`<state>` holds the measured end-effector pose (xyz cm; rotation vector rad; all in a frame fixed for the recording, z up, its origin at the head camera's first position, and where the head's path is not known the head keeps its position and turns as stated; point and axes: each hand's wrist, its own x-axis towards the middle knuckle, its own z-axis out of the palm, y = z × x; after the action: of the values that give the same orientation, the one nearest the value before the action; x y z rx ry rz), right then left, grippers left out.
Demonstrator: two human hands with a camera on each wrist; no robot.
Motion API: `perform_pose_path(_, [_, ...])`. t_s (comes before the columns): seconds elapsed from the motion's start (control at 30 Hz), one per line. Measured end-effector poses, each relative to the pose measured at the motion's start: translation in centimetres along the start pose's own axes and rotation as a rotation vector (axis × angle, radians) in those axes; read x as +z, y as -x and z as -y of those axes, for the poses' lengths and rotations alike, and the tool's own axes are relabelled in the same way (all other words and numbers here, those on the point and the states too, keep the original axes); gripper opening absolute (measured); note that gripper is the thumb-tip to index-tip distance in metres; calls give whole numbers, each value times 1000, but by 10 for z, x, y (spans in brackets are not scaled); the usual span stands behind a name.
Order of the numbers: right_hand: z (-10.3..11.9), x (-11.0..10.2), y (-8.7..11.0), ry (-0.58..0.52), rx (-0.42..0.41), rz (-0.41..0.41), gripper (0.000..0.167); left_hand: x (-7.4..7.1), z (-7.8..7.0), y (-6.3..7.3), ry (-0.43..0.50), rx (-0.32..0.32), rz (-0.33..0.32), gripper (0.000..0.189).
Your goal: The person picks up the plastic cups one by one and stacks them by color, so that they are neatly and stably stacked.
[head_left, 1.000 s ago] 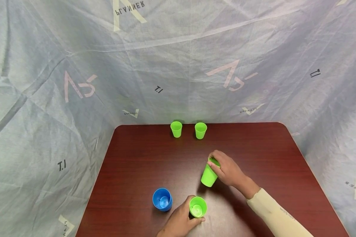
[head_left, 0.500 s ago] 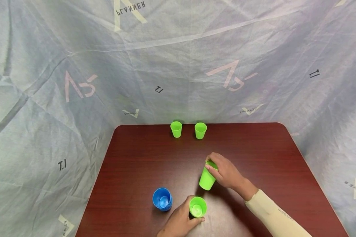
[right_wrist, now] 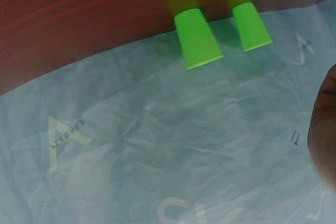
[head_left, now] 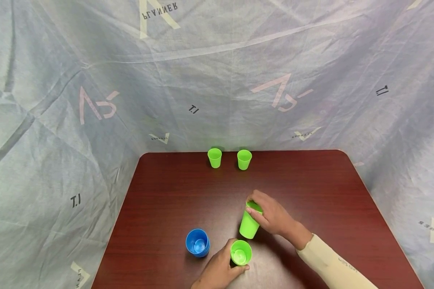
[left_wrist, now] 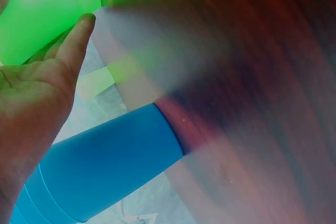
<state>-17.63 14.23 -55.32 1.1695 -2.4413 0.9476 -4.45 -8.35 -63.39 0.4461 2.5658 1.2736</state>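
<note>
Near the front of the table, my left hand [head_left: 218,269] curls its fingers and thumb around an upright green cup [head_left: 240,253]. The left wrist view shows this green cup [left_wrist: 50,17] from the side, standing on the table. Just behind it in the head view, a second green cup [head_left: 249,228] tilts in my right hand [head_left: 275,216], which grips it at the rim from above. Its base comes close to the left cup's rim. In the right wrist view only an edge of the right hand [right_wrist: 323,135] shows; its cup is out of that frame.
A stack of blue cups [head_left: 198,243] stands left of my left hand, also large in the left wrist view. Two green cups, one left [head_left: 215,158] and one right [head_left: 244,159], stand at the table's back edge. A grey printed sheet [head_left: 209,80] hangs around the table [head_left: 166,192].
My right hand has moved left and toward the front with its green cup, bringing it closer to the other cup. The left hand and its cup have stayed in place.
</note>
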Motion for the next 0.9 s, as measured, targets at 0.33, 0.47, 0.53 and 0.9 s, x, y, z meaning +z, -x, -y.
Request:
perform_pose_path(0.33, [7,14,4,-63,-52,44,13,-1,1,0,25,-20,17,70])
perform_pose_path(0.47, [9,15,5,-74,-47,55,13,-1,1,0,23,-18,16,70])
perform_pose_path(0.53, [11,14,5,-75,-44,55,14,-2,1,0,23,-18,18,69])
perform_pose_path(0.9, [20,17,9,-88,-65,75,14,-3,1,-1,27,7,22,71])
